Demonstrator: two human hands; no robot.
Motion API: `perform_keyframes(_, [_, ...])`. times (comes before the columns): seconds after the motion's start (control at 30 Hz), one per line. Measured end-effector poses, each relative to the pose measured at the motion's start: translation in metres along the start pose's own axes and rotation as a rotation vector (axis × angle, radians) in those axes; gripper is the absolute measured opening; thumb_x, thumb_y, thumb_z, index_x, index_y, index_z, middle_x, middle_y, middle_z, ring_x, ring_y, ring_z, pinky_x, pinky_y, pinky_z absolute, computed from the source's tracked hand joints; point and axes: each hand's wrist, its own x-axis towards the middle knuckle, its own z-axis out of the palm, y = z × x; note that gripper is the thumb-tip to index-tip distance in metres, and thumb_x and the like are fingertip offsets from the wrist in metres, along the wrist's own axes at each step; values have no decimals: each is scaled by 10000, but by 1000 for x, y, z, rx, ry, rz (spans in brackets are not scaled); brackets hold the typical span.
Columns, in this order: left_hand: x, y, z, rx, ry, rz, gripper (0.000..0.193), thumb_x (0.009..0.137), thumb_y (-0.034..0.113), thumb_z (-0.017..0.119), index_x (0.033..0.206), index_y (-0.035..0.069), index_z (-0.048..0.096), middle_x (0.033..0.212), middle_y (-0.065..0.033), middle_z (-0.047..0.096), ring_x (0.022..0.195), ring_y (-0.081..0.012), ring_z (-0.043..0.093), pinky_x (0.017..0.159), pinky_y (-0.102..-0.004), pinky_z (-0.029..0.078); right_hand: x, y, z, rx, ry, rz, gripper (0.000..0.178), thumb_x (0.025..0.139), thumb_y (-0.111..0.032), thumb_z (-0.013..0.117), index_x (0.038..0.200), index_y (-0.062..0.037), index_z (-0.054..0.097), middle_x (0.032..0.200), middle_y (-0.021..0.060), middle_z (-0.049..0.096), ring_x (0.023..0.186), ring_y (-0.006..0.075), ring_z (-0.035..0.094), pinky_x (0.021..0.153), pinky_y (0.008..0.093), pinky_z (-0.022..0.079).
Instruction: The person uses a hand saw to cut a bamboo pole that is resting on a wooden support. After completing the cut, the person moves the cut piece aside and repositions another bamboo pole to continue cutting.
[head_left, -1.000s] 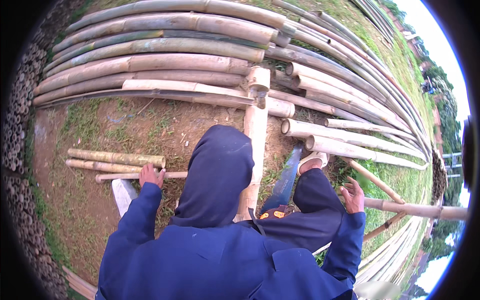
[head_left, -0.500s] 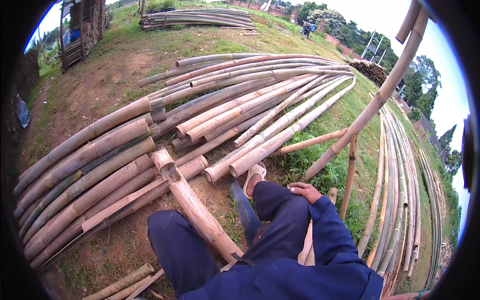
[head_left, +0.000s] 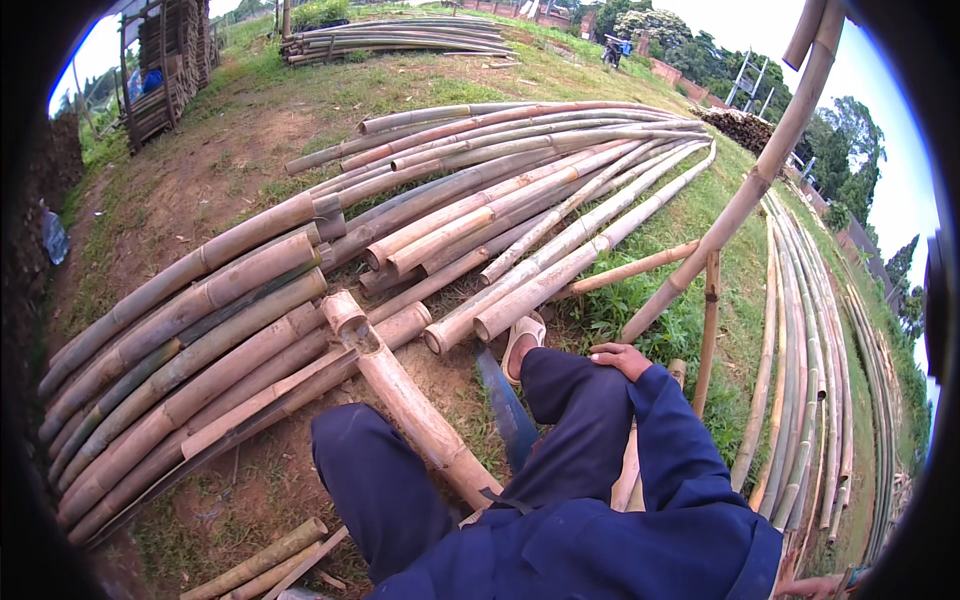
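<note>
My right hand lies on my bent right knee, its fingers stretched flat over the dark blue trouser cloth and holding nothing. My left hand is out of sight. Between my legs a thick bamboo pole slants up from my lap, with a notch cut near its far end. That end lies across other bamboo poles on the ground. Beside my right foot, in a light clog, rests a flat bluish strip that looks like a saw blade; its near end is hidden by my leg.
Long bamboo poles lie in piles at left and ahead. More poles stretch along the right. A slanting bamboo post with a prop rises near my right knee. Short bamboo pieces lie at lower left.
The view has shifted slightly, so the scene sits a little farther right. My right hand stays on the knee, with its fingers lying flatter now.
</note>
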Motion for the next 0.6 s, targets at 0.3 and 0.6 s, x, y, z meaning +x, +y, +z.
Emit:
perform_keyframes(0.3, [-6, -2, -4, -8, -3, 11, 1029, 878, 643, 729, 1639, 97, 302, 1638, -190, 357, 1515, -408, 333, 1247, -543, 290, -6, -10, -1, -35, 11, 25, 582, 918, -445, 749, 1343, -50, 709, 1321, 149, 708, 1197, 256, 668, 1070, 351, 481])
perform_keyframes(0.6, [-14, -7, -7, -1, 2, 23, 1028, 887, 644, 719, 1642, 93, 293, 1641, -193, 353, 1519, -411, 328, 1250, -542, 286, 5, 12, -7, -32, -46, -45, 584, 944, -463, 729, 1352, -46, 704, 1373, 169, 680, 1247, 296, 653, 1089, 376, 480])
